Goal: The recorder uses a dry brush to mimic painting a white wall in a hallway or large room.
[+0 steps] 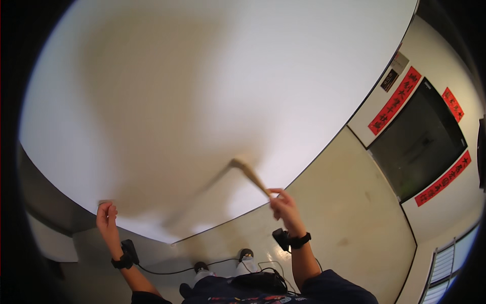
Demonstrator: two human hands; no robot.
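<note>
A large white wall point(288, 76) fills most of the view and bears a broad shadow. My right hand point(284, 209) grips the thin wooden handle of a brush point(246, 173). The brush head is at the wall surface, and its long shadow runs down to the left. My left hand point(107, 218) is at the wall's lower left edge with its fingers curled. Just above those fingertips shows a small flat brownish thing point(106, 201). Whether the hand holds it is too unclear to tell.
Black wrist devices point(123, 260) trail a cable point(167, 272) past my shoes point(246, 254) on the pale floor point(341, 197). To the right, a dark doorway point(421, 140) stands between red banners point(395, 100) bearing writing. A barred window point(448, 266) is at the lower right.
</note>
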